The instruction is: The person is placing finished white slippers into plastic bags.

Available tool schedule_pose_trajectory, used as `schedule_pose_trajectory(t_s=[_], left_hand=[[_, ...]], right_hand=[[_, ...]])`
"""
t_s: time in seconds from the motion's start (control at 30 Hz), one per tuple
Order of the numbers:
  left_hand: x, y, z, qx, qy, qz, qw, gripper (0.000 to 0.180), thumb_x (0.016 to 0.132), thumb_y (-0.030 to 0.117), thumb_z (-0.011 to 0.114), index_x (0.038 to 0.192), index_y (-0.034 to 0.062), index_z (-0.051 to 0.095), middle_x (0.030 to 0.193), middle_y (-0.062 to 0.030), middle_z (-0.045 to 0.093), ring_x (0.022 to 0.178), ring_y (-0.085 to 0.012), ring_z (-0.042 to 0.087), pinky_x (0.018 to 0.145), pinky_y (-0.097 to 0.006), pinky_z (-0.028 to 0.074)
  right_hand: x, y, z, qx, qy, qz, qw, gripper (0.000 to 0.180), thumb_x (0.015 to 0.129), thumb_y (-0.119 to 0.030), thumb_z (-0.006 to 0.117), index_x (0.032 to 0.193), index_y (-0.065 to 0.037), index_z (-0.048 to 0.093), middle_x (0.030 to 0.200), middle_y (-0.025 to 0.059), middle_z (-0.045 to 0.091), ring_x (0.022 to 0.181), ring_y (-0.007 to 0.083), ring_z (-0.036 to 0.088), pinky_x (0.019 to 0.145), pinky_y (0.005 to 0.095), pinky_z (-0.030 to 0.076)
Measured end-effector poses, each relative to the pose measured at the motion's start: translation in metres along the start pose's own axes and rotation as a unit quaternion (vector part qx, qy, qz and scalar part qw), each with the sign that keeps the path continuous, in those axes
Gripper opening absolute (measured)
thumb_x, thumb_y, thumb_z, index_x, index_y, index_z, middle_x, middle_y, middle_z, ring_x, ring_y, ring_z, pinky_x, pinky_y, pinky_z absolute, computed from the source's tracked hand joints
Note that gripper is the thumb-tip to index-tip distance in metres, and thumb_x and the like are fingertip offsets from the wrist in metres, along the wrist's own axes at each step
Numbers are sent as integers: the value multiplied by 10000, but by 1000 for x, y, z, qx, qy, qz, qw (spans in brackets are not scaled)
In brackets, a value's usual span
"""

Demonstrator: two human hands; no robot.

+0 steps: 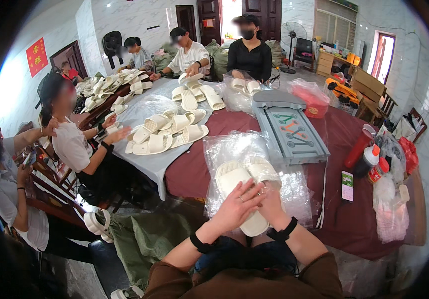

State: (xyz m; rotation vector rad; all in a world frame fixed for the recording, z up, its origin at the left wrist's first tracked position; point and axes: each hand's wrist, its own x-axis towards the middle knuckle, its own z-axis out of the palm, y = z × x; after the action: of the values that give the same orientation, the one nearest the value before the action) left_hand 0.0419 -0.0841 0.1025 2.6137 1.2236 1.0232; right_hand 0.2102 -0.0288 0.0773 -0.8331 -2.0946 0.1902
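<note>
Right in front of me, a pair of cream slippers (230, 174) lies over clear plastic bags (297, 193) at the table's near edge. My left hand (239, 203) rests across the slippers with its fingers stretched out, their tips reaching my right hand. My right hand (272, 200) curls round the right-hand slipper (263, 170), and its fingertips are partly hidden. One slipper end shows below my hands, past the table edge. I cannot tell whether the pair is inside a bag.
Loose cream slippers (167, 130) lie on the grey cloth ahead left, where several people sit working. Beyond the bags stands a grey plastic case (294, 132). Right of me are a phone (347, 186), a red tumbler (358, 148), bottles and a bag (392, 219). A green sack (147, 244) stands at lower left.
</note>
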Motion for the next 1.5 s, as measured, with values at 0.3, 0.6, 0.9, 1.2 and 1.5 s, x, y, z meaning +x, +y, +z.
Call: schedule_pose_trajectory(t_s=[0.3,0.6,0.9,1.2,1.5], left_hand=[[-7,26,-6,-99,-46,53,993,429,918,144,605,1347,154,595,1541,-77,411,1448,-366,313,1154,-527,293],[-55,3,-13,-122,23,-99,987,650,872,236,683,1461,113,438,1548,-204,342,1418,-419,327,1142,-491,308],[-79,-24,12,38,18,-126,991,633,775,47,645,1388,148,523,1505,-134,418,1376,-392,385,1111,-472,367],[-109,-46,21,-53,125,-161,978,194,780,25,665,949,81,741,1167,-94,697,1191,-338,600,1043,-447,453],[-94,-32,20,-141,216,-276,926,212,792,131,786,928,1,690,909,-87,695,932,-225,657,816,-351,520]], right_hand=[[41,25,38,-46,-83,281,955,367,979,-298,507,1095,34,613,1042,254,632,988,395,609,873,481,480],[-36,7,13,-96,-216,1,972,577,914,-223,660,1389,43,472,1332,265,542,1089,429,604,924,450,502],[-48,33,-132,-35,-50,161,985,302,807,-17,633,1090,-77,721,1145,96,671,941,242,630,765,334,515],[-77,79,-98,-31,-169,-44,984,217,731,-151,710,946,-134,738,1303,116,603,1191,359,529,1022,454,424],[-79,52,-69,34,-32,22,999,147,761,-177,761,859,-91,693,880,84,691,857,284,637,773,391,484]])
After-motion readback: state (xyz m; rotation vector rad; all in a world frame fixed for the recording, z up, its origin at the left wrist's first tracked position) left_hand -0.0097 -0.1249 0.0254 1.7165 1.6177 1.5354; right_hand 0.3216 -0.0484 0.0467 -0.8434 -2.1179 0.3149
